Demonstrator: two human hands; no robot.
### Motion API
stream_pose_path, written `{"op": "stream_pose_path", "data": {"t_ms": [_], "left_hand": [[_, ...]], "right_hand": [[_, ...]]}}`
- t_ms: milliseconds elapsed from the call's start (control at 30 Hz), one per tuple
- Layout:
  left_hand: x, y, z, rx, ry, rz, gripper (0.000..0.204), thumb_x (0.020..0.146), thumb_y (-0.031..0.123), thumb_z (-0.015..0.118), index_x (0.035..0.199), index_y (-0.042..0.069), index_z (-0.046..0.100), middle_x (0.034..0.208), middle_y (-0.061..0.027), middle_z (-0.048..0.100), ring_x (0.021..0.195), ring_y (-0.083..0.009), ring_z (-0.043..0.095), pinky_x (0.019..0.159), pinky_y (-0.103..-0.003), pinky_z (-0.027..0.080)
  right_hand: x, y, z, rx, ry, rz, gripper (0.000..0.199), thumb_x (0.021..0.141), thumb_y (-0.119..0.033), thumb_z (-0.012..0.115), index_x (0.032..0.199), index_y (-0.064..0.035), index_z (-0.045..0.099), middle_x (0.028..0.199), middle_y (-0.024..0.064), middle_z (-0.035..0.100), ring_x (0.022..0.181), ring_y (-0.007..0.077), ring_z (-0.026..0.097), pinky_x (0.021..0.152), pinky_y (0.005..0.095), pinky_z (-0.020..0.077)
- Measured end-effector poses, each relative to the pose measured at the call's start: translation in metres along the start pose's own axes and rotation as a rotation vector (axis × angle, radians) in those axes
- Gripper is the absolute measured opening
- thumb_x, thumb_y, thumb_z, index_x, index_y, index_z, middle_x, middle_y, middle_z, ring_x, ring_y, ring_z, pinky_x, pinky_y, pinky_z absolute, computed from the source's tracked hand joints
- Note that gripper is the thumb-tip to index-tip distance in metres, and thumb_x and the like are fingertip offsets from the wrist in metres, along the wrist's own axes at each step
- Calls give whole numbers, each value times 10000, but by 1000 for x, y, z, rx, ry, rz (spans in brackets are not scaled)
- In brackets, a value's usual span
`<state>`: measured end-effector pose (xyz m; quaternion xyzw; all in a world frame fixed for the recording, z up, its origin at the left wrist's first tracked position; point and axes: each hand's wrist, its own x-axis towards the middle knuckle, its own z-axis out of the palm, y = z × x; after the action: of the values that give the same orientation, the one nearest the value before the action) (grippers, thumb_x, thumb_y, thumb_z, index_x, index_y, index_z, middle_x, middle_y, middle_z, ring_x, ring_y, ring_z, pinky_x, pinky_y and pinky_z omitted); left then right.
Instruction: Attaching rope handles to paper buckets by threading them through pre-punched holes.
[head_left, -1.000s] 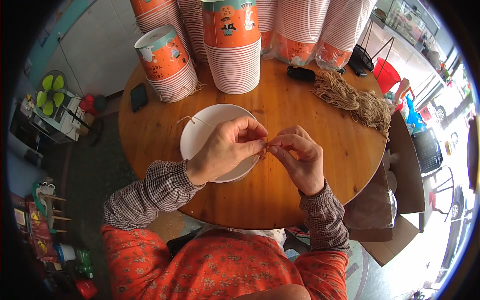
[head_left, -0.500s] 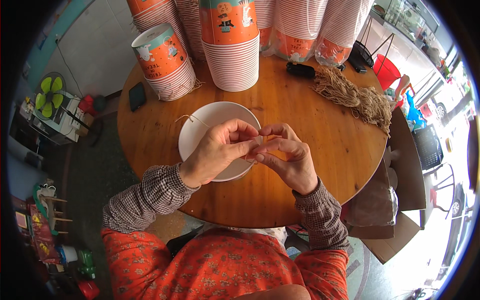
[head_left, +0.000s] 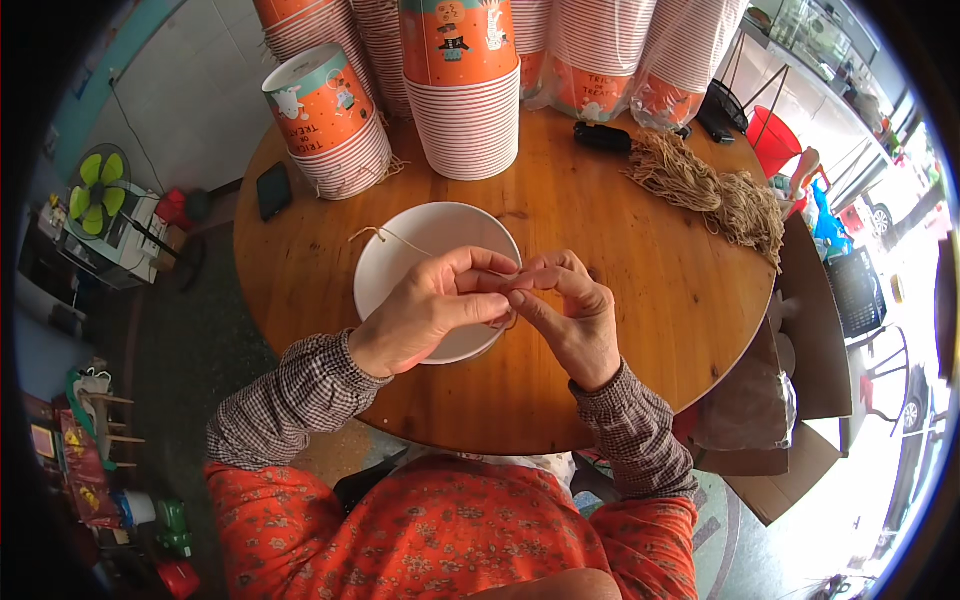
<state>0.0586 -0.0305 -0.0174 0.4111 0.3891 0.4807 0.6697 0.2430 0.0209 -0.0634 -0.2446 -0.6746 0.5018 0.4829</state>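
Note:
A paper bucket (head_left: 383, 275) with a white inside stands mouth up at the near middle of a round wooden table. A thin piece of twine (head_left: 400, 241) crosses its far left rim, a short end sticking outside, and runs in toward my hands. At the right side of the rim, my left hand (head_left: 425, 308) pinches with thumb and forefinger. My right hand (head_left: 572, 312) meets it there, thumb and fingertips pressed together. A small bit of twine shows under the fingertips; most of what they hold is hidden by the fingers.
Behind the bucket stand a tall stack of orange paper buckets (head_left: 462, 125), a shorter leaning stack (head_left: 325, 110) and several bagged stacks. A phone (head_left: 273, 192) lies at the left edge. To the right lies a bundle of twine (head_left: 705, 190). Cardboard boxes (head_left: 745, 420) stand beside the table.
My right hand has moved slightly left, its fingertips closing up against my left hand's. The bucket has shifted barely; the twine at the left rim stays put.

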Motion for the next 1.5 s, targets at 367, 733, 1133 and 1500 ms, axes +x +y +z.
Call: {"op": "stream_pose_path", "data": {"t_ms": [367, 733, 1133, 1500], "left_hand": [[-1, 1, 3, 169, 77, 5, 231, 916, 25, 627, 1121, -42, 543, 1002, -112, 672, 910, -139, 661, 830, -255, 544], [-7, 1, 3, 479, 73, 167, 168, 920, 31, 626, 1069, -33, 584, 976, -87, 669, 900, -124, 657, 821, -260, 556], [-11, -5, 0, 690, 66, 332, 94, 945, 37, 591, 1018, -22, 597, 926, -37, 638, 854, -96, 639, 788, -237, 551], [-8, -2, 1, 607, 56, 244, 73, 965, 68, 563, 983, -3, 556, 923, -23, 591, 829, -69, 591, 764, -228, 511]], "right_hand": [[-10, -4, 8, -78, 50, 22, 161, 871, -100, 698, 1016, -34, 722, 885, 67, 625, 812, 142, 567, 729, 263, 471], [-14, -8, 4, -228, 57, -12, 113, 821, -79, 730, 906, -13, 692, 794, 81, 637, 714, 162, 587, 667, 280, 485], [-17, -11, 8, -215, 47, 9, 95, 820, -34, 711, 891, 5, 661, 801, 87, 618, 709, 170, 592, 661, 279, 493], [-18, -11, 12, -317, 47, -140, 117, 779, -10, 717, 874, -17, 649, 811, 85, 610, 748, 229, 598, 660, 320, 492]]}}
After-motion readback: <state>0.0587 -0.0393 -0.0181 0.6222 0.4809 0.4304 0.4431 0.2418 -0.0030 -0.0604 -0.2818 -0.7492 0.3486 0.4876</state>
